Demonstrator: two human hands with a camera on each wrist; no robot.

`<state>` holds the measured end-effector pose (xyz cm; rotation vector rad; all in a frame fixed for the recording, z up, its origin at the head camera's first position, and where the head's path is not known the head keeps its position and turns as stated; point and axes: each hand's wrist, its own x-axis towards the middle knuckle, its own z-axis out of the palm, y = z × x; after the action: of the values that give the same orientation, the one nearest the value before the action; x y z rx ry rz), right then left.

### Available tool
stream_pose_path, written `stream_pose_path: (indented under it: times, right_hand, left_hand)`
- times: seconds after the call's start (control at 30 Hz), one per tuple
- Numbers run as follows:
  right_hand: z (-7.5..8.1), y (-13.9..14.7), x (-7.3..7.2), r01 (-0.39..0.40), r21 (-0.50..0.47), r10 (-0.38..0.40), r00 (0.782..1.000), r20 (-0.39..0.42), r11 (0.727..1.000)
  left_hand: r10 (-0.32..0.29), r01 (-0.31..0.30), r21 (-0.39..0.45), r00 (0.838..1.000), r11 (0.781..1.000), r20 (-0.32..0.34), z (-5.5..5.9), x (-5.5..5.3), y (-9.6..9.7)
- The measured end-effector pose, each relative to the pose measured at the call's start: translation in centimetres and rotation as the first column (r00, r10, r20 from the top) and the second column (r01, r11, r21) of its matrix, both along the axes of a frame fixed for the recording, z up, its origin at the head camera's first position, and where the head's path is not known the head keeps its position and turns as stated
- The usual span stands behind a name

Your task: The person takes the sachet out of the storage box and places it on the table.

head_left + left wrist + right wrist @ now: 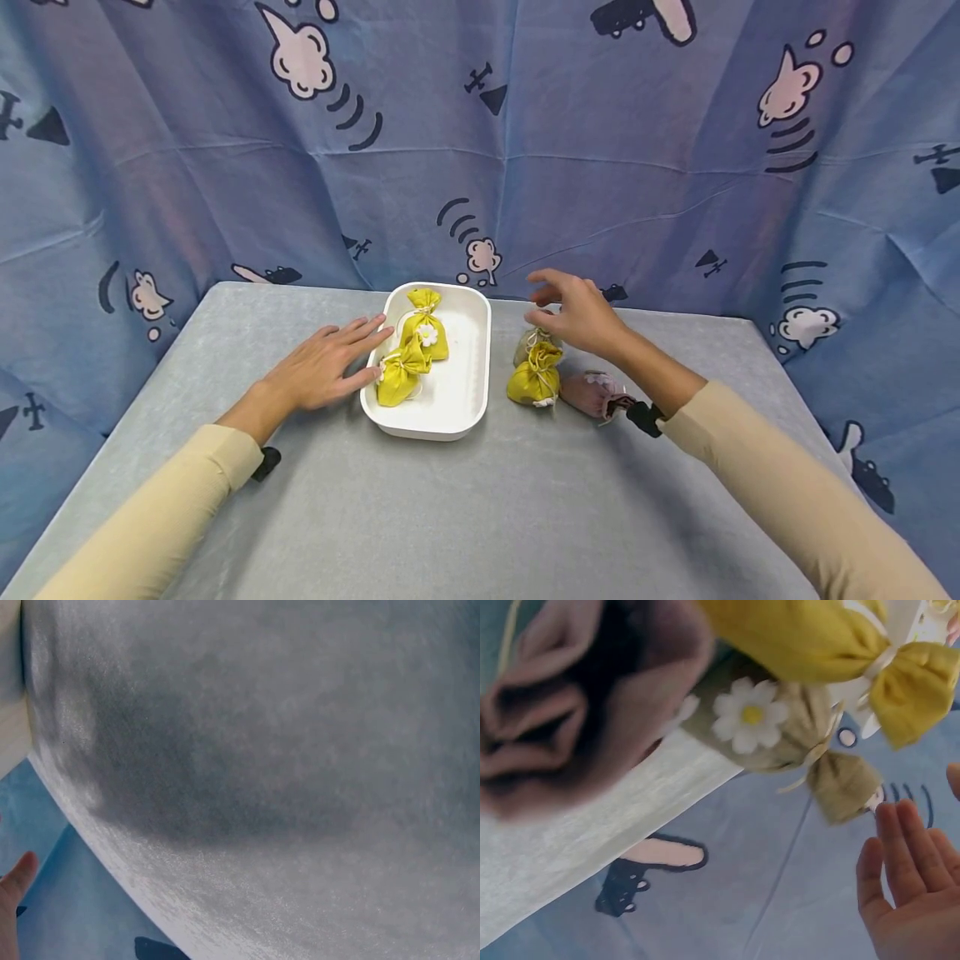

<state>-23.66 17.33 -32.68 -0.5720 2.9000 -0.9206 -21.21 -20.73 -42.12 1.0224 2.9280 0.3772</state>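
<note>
While our L grip (321, 365), splayed, is at the white tray (459, 387) w/ 2 yellow pouches (400, 379), our R grip (579, 317), apart, hovers nr a beige pouch (799, 739).

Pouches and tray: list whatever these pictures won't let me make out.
Head view: the lower part of the olive pouch, behind the yellow pouch in front of it; its top is partly covered by the right grip.
Head view: whether the left grip touches the tray; its fingers cover that rim.
Right wrist view: the mauve pouch's full shape, blurred and cut by the top and left edges.
</note>
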Motion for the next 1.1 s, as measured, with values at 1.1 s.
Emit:
stream_pose_path:
  times: [1.1]
  right_hand:
    - [-3.0,-9.4,2.5,-0.299,-0.115,0.316,0.932,0.179,0.947]
  left_hand:
    - [-0.007,0.007,0.007,1.000,1.000,-0.005,-0.2,-0.1,-0.1]
